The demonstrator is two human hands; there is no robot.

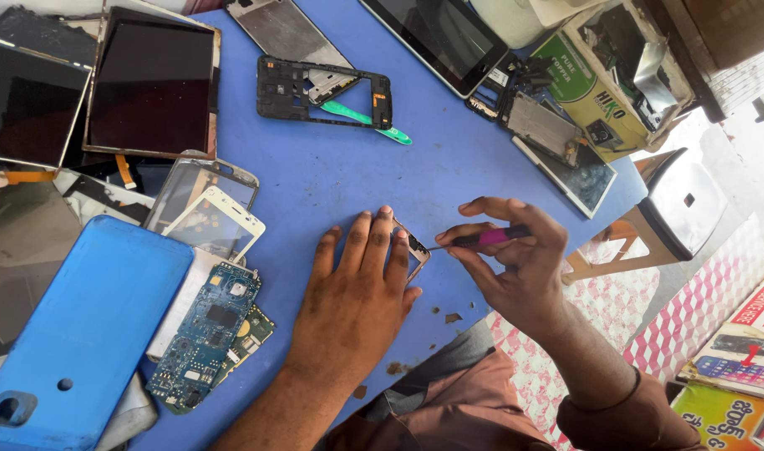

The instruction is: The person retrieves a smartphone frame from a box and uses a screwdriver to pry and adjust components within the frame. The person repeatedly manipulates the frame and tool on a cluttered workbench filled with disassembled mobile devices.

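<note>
Pressing flat on the blue table (332, 179), the left hand (361, 292) lies palm down with its fingers spread and straight, gripping nothing — it pins a small phone frame (417, 250) against the surface. Only the frame's pale, thin edge shows past the fingertips, near the table's front edge; the rest is hidden under the hand.

The right hand (515, 263) is curled closed around a slim screwdriver (482, 239) with a pink-and-black handle, thumb and fingers pinching it like a pen, the wrist bent inward so the tip meets the frame's exposed corner.

The frame looks light, thin and stiff but probably easy to bend or crack, so it likely handles best when held flat under broad pressure or taken by its outer rails, not by the middle. The screwdriver appears light and rigid; a fingertip grip on the handle seems right for fine control.

Left of the hands lie a green circuit board (206, 334), a blue phone back cover (81, 326) and a white screen panel (215, 224); a black phone frame (323, 90) sits farther up the table.
</note>
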